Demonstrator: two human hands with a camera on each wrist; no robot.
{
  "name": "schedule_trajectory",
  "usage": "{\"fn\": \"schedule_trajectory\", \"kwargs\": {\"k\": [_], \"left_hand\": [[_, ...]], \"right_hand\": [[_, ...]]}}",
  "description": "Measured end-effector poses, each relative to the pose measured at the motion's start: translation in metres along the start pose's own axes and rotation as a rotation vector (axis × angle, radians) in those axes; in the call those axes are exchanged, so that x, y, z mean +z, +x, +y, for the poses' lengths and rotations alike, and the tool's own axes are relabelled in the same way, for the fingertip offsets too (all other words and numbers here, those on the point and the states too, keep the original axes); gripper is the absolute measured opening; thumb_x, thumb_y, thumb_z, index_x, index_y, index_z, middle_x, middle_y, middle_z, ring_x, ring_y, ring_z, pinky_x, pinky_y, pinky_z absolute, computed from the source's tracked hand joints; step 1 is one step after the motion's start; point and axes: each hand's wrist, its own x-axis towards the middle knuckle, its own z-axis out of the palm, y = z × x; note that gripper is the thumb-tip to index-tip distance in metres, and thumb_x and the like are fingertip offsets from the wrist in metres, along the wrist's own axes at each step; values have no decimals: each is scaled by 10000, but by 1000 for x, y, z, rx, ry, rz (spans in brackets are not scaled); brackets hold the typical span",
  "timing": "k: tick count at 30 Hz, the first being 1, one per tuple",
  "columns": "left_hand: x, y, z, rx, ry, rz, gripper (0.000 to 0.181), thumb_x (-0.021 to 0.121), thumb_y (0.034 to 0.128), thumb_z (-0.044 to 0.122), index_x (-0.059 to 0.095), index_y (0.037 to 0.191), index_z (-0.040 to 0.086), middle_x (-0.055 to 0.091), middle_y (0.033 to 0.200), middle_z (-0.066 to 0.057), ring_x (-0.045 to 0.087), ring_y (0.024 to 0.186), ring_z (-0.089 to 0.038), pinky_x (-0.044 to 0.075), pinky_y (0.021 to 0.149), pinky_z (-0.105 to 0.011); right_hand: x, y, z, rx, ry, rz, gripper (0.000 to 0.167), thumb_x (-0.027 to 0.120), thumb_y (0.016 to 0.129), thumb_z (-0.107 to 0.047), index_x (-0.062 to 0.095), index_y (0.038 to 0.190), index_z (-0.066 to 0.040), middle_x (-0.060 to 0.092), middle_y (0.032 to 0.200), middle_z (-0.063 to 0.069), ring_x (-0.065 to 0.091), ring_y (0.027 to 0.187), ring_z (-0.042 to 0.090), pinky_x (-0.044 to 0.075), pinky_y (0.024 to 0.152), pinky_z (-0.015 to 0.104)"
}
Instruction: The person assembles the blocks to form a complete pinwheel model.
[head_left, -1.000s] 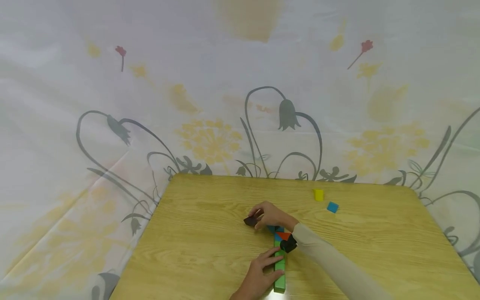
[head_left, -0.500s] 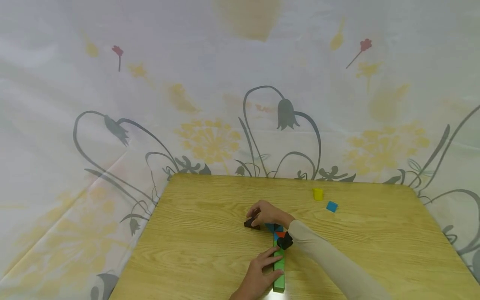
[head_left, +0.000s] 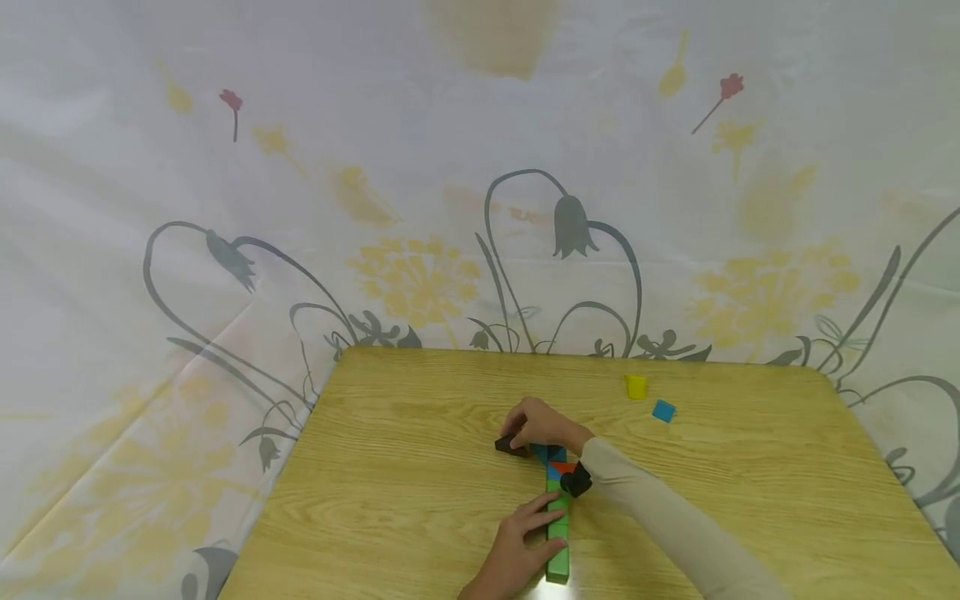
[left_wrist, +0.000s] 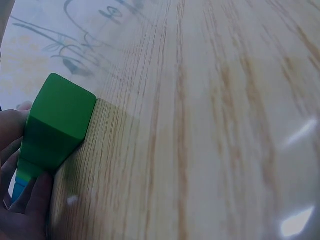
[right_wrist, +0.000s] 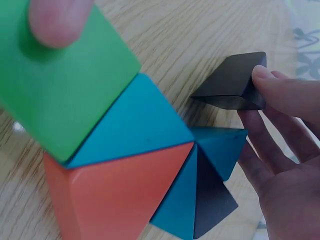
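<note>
My right hand (head_left: 542,423) pinches a black triangular block (right_wrist: 230,80) between thumb and fingers, just left of the far end of a row of blocks. That end has a large blue triangle (right_wrist: 132,122), a red triangular block (right_wrist: 117,190), smaller blue triangular pieces (right_wrist: 220,147) and another black wedge (right_wrist: 212,200), touching one another. Green blocks (head_left: 558,552) form the near part of the row. My left hand (head_left: 513,546) rests on them with straight, spread fingers; one fingertip presses a green block's top in the right wrist view. In the head view the right wrist camera partly covers the row.
A yellow block (head_left: 636,387) and a blue block (head_left: 663,411) lie apart toward the back right of the wood-grain table (head_left: 390,500). A flower-patterned cloth (head_left: 420,125) hangs behind it. My right forearm crosses the table's right side.
My right hand has tilted the black triangular block lower and brought it a little to the right, closer to the row. My left hand keeps its place on the green blocks.
</note>
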Motion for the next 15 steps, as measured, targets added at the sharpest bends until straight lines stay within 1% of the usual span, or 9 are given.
{"fn": "schedule_trajectory", "kwargs": {"k": [4, 10, 15], "left_hand": [[0, 0, -1, 8, 6, 9, 412, 633, 906, 339, 626, 1253, 118, 468, 1412, 23, 413, 1300, -262, 354, 1038, -480], [0, 0, -2, 30, 6, 17, 400, 638, 908, 314, 632, 1244, 98, 480, 1405, 5, 425, 1289, -261, 382, 1029, -391], [0, 0, -2, 41, 11, 15, 396, 634, 913, 305, 631, 1243, 86, 484, 1402, -2, 431, 1283, -258, 388, 1023, -373]], "right_hand": [[-3, -1, 3, -6, 1, -10, 152, 750, 767, 31, 734, 880, -70, 692, 873, 0, 633, 782, 127, 533, 685, 277], [-5, -3, 5, -2, 5, -19, 156, 747, 756, 53, 733, 859, -63, 693, 849, 0, 631, 755, 113, 531, 673, 264], [-7, -6, 5, 10, 22, -22, 158, 748, 754, 62, 727, 862, -51, 690, 862, 8, 624, 759, 118, 530, 672, 268]]}}
